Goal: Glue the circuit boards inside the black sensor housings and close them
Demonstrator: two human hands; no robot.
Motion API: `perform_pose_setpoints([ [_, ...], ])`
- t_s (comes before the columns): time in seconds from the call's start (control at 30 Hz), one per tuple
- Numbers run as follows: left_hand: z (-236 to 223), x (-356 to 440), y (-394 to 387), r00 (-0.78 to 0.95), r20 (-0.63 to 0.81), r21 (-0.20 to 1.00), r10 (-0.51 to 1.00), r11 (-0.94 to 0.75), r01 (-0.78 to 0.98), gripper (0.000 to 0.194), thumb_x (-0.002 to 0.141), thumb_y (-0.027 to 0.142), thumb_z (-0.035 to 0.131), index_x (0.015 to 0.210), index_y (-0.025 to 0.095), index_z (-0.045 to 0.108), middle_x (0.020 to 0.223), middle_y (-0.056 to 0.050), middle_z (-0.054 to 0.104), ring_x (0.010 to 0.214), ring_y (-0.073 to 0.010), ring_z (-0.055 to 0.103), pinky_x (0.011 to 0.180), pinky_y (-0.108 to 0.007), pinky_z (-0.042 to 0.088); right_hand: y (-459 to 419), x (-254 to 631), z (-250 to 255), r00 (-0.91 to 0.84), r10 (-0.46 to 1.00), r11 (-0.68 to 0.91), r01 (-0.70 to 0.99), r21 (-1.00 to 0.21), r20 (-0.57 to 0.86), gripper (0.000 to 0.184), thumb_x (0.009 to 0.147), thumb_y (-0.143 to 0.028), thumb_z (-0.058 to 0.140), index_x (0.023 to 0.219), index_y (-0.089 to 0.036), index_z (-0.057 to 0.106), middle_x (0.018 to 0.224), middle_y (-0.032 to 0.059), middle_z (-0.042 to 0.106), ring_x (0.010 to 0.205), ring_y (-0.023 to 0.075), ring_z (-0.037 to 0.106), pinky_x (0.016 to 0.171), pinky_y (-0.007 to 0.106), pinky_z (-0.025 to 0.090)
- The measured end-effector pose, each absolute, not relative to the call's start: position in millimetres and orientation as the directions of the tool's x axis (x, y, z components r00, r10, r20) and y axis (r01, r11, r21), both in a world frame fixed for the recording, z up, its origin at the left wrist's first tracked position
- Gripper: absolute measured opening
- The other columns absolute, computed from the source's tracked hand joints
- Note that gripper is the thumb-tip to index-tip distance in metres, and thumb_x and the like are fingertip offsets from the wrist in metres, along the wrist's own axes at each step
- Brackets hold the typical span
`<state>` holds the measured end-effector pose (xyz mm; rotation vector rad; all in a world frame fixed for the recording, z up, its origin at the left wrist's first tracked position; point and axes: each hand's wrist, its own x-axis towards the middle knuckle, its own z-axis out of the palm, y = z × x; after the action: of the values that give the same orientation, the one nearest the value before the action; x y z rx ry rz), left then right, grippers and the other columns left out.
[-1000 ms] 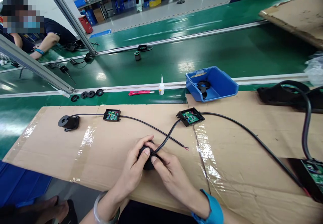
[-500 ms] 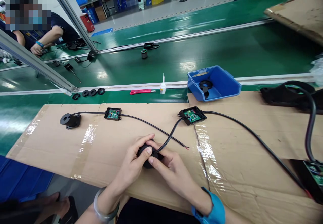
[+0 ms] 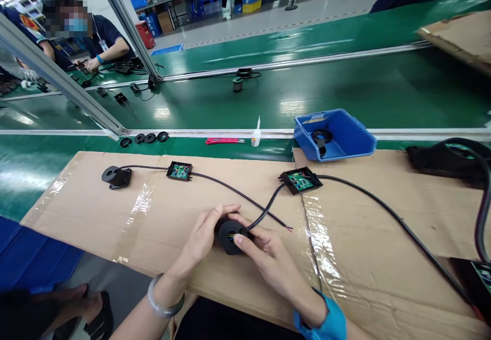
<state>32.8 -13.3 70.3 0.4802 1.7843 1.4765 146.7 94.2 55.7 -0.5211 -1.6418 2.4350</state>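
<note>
Between my two hands, just above the cardboard, is a round black housing (image 3: 229, 242) with a hole in its face and thin coloured wires inside. My left hand (image 3: 205, 232) grips its left and far side. On the other side my right hand (image 3: 264, 250) closes on it, thumb across the face by the hole. A black cable (image 3: 268, 206) runs from the housing to an open black box with a green circuit board (image 3: 301, 180). Farther left, a similar black housing (image 3: 117, 176) is wired to a smaller box with a circuit board (image 3: 179, 171).
A blue bin (image 3: 337, 138) holding black rings stands behind the cardboard (image 3: 88, 212). Nearby lie a glue bottle (image 3: 256, 134), a red utility knife (image 3: 224, 140) and several black rings (image 3: 150, 137). Another circuit box (image 3: 473, 278) is at right. A co-worker (image 3: 111, 48) sits across the green bench.
My left thumb has come off the housing's face, so its centre hole and wires now show. The whole view has shifted slightly, with things appearing farther right.
</note>
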Motion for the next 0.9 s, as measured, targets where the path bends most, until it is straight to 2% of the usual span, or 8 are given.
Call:
perform_pose_setpoints([
  [0.1,65.2,30.5,-19.7,-0.632,-0.309,0.949,0.710,0.184,-0.257,0.045,0.094,0.045,0.048,0.121,0.017,0.071,0.134,-0.008,0.066,0.133,-0.0292,0.051,0.116,-0.043,0.035,94.2,147.0,54.8,-0.922,0.313,-0.389,0.094,-0.916,-0.228,0.058,0.079,-0.061,0.071,0.123,-0.023,0.070,0.131,0.0081,0.065,0.130,0.0299,0.055,0.117,0.048,0.035],
  [0.2,64.1,31.2,-24.2,-0.616,-0.294,0.950,0.730,0.152,-0.274,0.040,0.091,0.037,0.052,0.120,0.018,0.071,0.133,-0.008,0.066,0.133,-0.0293,0.051,0.116,-0.043,0.035,94.8,147.2,54.9,-0.922,0.311,-0.388,0.099,-0.916,-0.232,0.059,0.078,-0.061,0.073,0.123,-0.024,0.071,0.131,0.0084,0.066,0.128,0.0308,0.056,0.116,0.050,0.034],
  [0.4,75.5,37.8,-23.8,-0.599,-0.246,0.969,0.762,0.182,-0.167,0.040,0.086,0.032,0.062,0.122,0.017,0.069,0.130,-0.008,0.068,0.127,-0.0285,0.057,0.112,-0.041,0.042,94.8,148.5,57.6,-0.919,0.320,-0.391,0.092,-0.916,-0.229,0.057,0.079,-0.059,0.073,0.124,-0.024,0.070,0.132,0.0078,0.065,0.126,0.0293,0.058,0.115,0.050,0.037],
  [0.6,79.3,42.4,-21.2,-0.628,-0.193,0.979,0.754,0.193,-0.069,0.039,0.088,0.037,0.063,0.120,0.015,0.069,0.126,-0.010,0.070,0.120,-0.0276,0.063,0.105,-0.040,0.049,93.9,147.4,61.4,-0.918,0.340,-0.396,0.057,-0.916,-0.204,0.052,0.079,-0.059,0.073,0.120,-0.026,0.072,0.130,0.0060,0.066,0.126,0.0288,0.059,0.114,0.047,0.040],
  [0.73,76.0,45.0,-18.8,-0.642,-0.168,0.984,0.748,0.170,-0.059,0.040,0.087,0.041,0.066,0.116,0.014,0.071,0.116,-0.011,0.074,0.110,-0.0269,0.067,0.100,-0.038,0.051,93.8,146.5,60.0,-0.905,0.365,-0.387,0.065,-0.920,-0.218,0.055,0.077,-0.059,0.074,0.119,-0.024,0.073,0.127,0.0086,0.068,0.124,0.0313,0.060,0.113,0.051,0.039],
  [0.83,77.0,50.2,-18.1,-0.673,-0.118,0.989,0.730,0.145,-0.016,0.040,0.092,0.047,0.058,0.112,0.014,0.070,0.106,-0.010,0.075,0.102,-0.0254,0.068,0.097,-0.038,0.051,93.1,149.1,55.6,-0.887,0.394,-0.364,0.089,-0.927,-0.240,0.053,0.075,-0.058,0.076,0.115,-0.022,0.075,0.122,0.0102,0.070,0.122,0.0329,0.061,0.114,0.053,0.037],
  [0.9,78.3,53.3,-19.1,-0.667,-0.092,0.994,0.740,0.113,-0.011,0.045,0.095,0.051,0.052,0.113,0.014,0.068,0.106,-0.012,0.075,0.104,-0.0254,0.067,0.100,-0.040,0.049,93.3,152.0,50.0,-0.884,0.379,-0.373,0.123,-0.920,-0.272,0.048,0.075,-0.055,0.077,0.110,-0.022,0.077,0.119,0.0100,0.072,0.120,0.0326,0.062,0.113,0.051,0.039],
])
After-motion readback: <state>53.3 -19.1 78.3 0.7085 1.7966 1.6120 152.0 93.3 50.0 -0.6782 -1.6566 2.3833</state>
